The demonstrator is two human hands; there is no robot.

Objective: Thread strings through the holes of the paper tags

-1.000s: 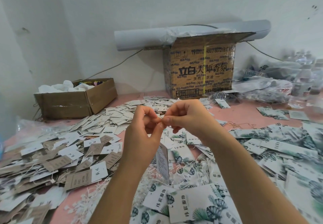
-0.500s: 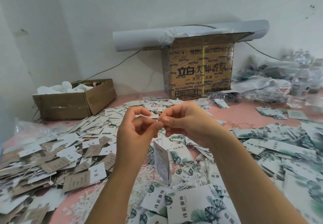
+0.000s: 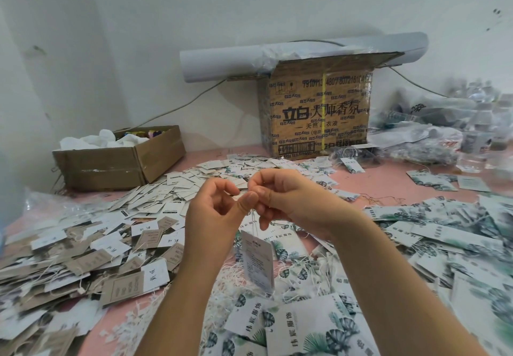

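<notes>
Since the earlier frame both hands have been lowered a little and carried leftward, and the hanging tag [image 3: 256,261] has been turned so that more of its printed face is shown.

The tag is suspended in the air above the near middle of the table [image 3: 388,180], just under the hands, from a thin white string [image 3: 252,218]. The string is pinched at its top by the left hand [image 3: 213,216], between thumb and curled forefinger, and by the right hand [image 3: 291,197], whose fingertips are closed against those of the left. The remaining fingers are loosely curled.

The threading of this tag is judged done, since the tag is borne by the string. Whether a loop or a knot is being formed cannot be told. Next, the ends must be secured, the tag laid aside, and a fresh tag and string picked up.

One tag and one string are held by two hands. The leaf-printed tags [image 3: 433,233] at near and right, the brown and white tags [image 3: 83,250] at left and the loose strings [image 3: 299,269] are too many to be counted. Two cartons are seen at the far side: a printed carton [image 3: 319,114] and a low open carton [image 3: 119,161], with one paper roll [image 3: 222,61].
</notes>
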